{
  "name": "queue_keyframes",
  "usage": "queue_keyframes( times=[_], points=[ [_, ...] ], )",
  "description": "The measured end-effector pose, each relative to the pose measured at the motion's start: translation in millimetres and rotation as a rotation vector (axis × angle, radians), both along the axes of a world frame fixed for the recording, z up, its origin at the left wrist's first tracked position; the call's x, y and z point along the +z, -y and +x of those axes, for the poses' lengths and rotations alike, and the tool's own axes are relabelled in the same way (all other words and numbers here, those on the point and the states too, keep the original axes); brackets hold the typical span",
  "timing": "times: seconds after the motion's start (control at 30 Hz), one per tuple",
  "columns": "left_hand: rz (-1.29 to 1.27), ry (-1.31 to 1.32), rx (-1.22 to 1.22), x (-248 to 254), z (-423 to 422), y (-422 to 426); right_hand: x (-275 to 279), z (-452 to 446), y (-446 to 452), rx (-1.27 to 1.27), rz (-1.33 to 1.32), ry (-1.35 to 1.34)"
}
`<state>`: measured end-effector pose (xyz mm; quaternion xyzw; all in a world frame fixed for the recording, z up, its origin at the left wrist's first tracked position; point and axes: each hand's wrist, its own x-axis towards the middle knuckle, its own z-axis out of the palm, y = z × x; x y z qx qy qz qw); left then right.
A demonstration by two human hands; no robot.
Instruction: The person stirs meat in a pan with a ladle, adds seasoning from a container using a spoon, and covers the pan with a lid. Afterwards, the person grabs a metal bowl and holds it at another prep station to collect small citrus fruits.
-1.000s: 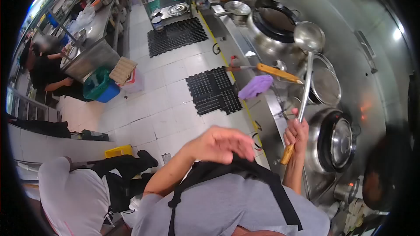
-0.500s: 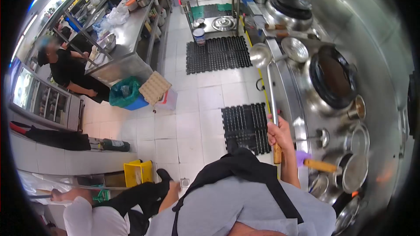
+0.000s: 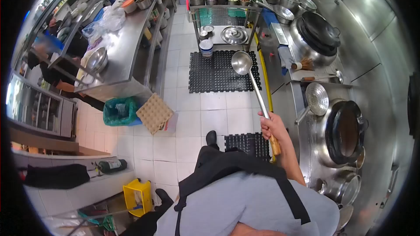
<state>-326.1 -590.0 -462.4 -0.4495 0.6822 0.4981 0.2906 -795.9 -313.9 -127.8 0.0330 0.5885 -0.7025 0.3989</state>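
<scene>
A long metal ladle with a wooden handle end is held out over the floor in front of me. My right hand is closed round its lower handle, and the bowl points forward. My left hand is out of view. To the right of the ladle, a perforated strainer rests on the stove edge beside a large wok with dark contents.
Ahead stands a metal cart with several small pots. A steel counter runs along the left. Below it are a green-lined bin and an egg tray. A yellow bucket stands at lower left. A person in black is at far left.
The view has moved forward along the aisle, bringing the cart closer. My left hand has gone out of view. The ladle remains in my right hand.
</scene>
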Motion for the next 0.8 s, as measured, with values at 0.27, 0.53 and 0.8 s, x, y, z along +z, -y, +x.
queue_keyframes(
  times=[0.27,0.53,0.8],
  points=[
    [-0.139,-0.336,0.033,-46.2,-333.0,236.6,10.5,-141.3,60.2,-0.065,0.055,-0.033],
    [-0.011,-0.590,0.270,51.5,-623.0,280.6,-18.1,-359.8,115.7,-0.011,0.132,-0.285],
    [0.156,-0.155,-0.022,2.0,-582.2,247.9,15.9,-553.9,188.1,-0.008,0.010,-0.203]
  ],
)
